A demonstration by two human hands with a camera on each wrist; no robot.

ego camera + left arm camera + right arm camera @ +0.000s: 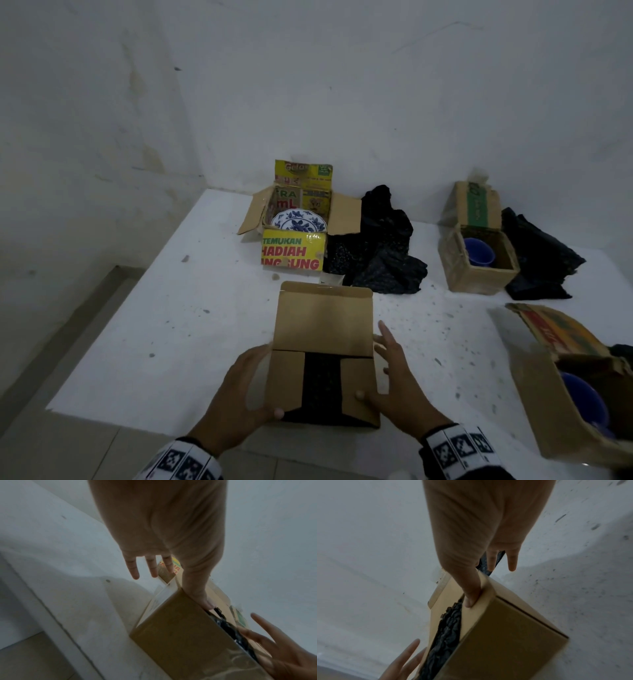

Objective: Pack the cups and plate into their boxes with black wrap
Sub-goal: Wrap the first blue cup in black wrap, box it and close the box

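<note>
Head view: your white, speckled worktop (171, 308) sits in a corner of stained white walls, with tiled floor below its near edge. The plain brown box (323, 356) stands at the near edge; take it as the landmark. Its lid flap stands up, both side flaps are folded in, and black wrap (321, 383) shows between them. Your left hand (239, 394) holds the box's left side, thumb on the left flap. Your right hand (397, 380) holds the right side, thumb on the right flap, fingers extended. Beyond the box, a yellow printed box (293, 251) holds the blue-and-white plate (299, 222); loose black wrap (376, 246) lies beside it. Right of the landmark, two worn boxes (476, 253) (565, 387) each hold a blue cup (479, 251) (582, 397).

Left wrist view: only here do you see the box's (180, 628) plain left wall. The left hand's (163, 534) thumb presses the top edge; the other fingers are straight and clear of the cardboard.

Right wrist view: here the wrap's (447, 631) bubbled texture is plain. The right hand's (479, 534) thumb presses the flap; its fingers point past the box (505, 635).
</note>
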